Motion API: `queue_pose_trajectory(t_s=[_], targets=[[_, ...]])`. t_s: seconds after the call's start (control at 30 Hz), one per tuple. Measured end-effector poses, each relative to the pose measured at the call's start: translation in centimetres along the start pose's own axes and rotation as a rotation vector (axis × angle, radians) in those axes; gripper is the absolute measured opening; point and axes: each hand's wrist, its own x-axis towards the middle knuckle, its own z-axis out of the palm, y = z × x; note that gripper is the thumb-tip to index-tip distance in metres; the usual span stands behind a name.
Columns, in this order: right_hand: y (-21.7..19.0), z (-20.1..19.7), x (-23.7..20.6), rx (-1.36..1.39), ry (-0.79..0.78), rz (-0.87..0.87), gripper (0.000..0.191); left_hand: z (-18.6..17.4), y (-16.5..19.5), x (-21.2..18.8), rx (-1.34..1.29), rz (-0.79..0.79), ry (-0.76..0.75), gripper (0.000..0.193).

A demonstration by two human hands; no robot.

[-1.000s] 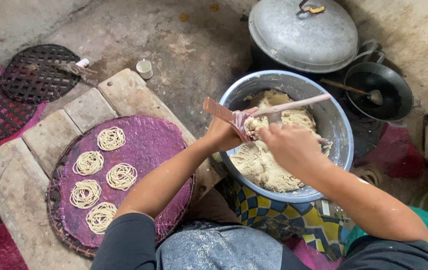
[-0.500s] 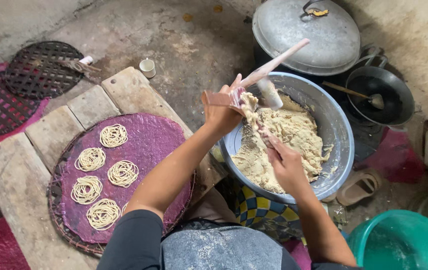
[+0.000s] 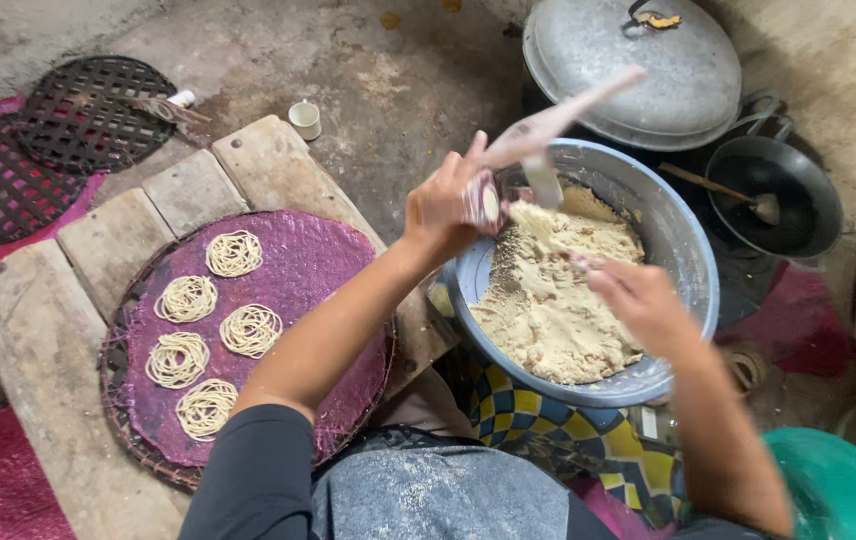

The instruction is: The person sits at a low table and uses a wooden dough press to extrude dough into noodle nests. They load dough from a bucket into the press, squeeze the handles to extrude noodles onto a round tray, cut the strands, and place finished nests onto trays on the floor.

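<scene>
My left hand (image 3: 445,205) grips a wooden noodle press (image 3: 548,125) and holds it tilted over the near rim of a large metal bowl (image 3: 693,260). Crumbly pale dough (image 3: 548,320) fills the bowl. My right hand (image 3: 638,300) hovers over the dough, its blurred fingertips pinched on a lump just below the press. At left, a round purple woven tray (image 3: 298,270) carries several coiled noodle nests (image 3: 233,253).
The tray rests on wooden planks (image 3: 78,250). A lidded metal pot (image 3: 628,60) and a black pan with a ladle (image 3: 773,200) stand behind the bowl. A small white cup (image 3: 305,118) and black lattice mats (image 3: 88,110) lie on the floor. A green tub (image 3: 838,490) is at bottom right.
The press has been raised and tilted upright over the bowl's rim. My right hand left the press, dipped into the dough and now comes back up toward it.
</scene>
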Motion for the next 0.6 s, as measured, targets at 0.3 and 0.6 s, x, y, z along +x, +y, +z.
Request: queue_pose_trajectory(t_s=[0.3,0.6], targets=[[-9.3,1.6,3.6,-1.073,-0.286,-0.016,0.026,1.2,2.3,-3.8,-0.141,0.190,-0.251,0.090],[-15.7,-5.4,-0.9,-1.136,-0.052,-0.140,0.018,-3.8,-0.3,-3.6,-0.356,0.002,-0.403,0.072]])
